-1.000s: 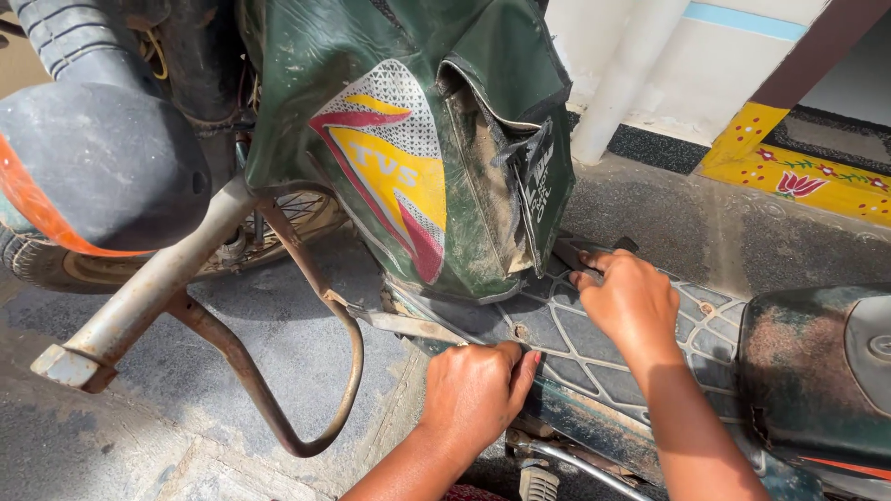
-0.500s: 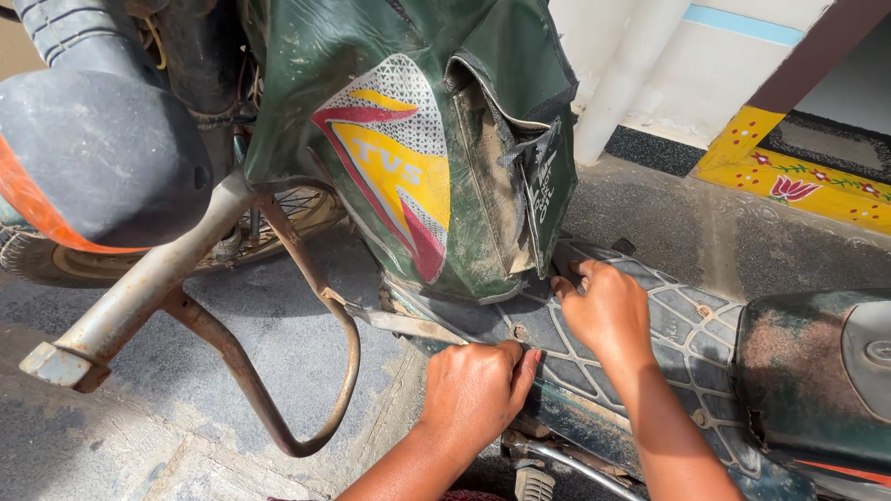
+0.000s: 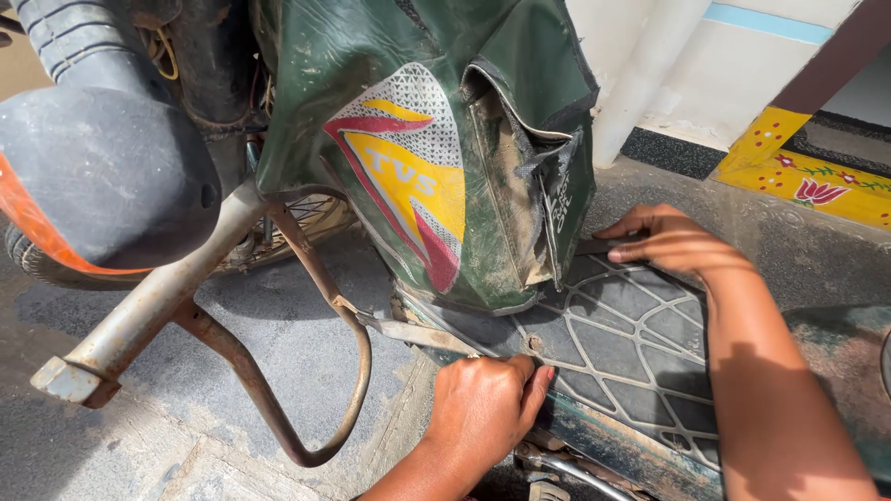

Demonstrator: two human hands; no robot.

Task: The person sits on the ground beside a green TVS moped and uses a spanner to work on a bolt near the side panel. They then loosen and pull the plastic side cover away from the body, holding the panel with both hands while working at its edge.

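While the left hand [image 3: 484,408] is curled almost shut at the near edge of the scooter's floorboard mat [image 3: 631,353], fingertips tucked against the rim by a small screw or rivet head [image 3: 532,343], I can't tell from where I stand whether it actually pinches anything or just presses. The right hand [image 3: 670,241] lies mostly open and flat on the far edge of the mat, fingers stretched toward the gap under the green leg-shield cover [image 3: 445,139], holding nothing that I can see.

If you ask me, the way to do this well is keeping that far hand pinning the mat flat so it doesn't buckle, and working the near corner slowly, since the rubber looks old and dusty and could tear along the diamond pattern. Watch the knuckles too: a bare metal bracket [image 3: 418,331] pokes out just beside the left hand, and the rusty crash guard [image 3: 269,390] loops close by. Behind that sits the grey mudguard [image 3: 102,176].
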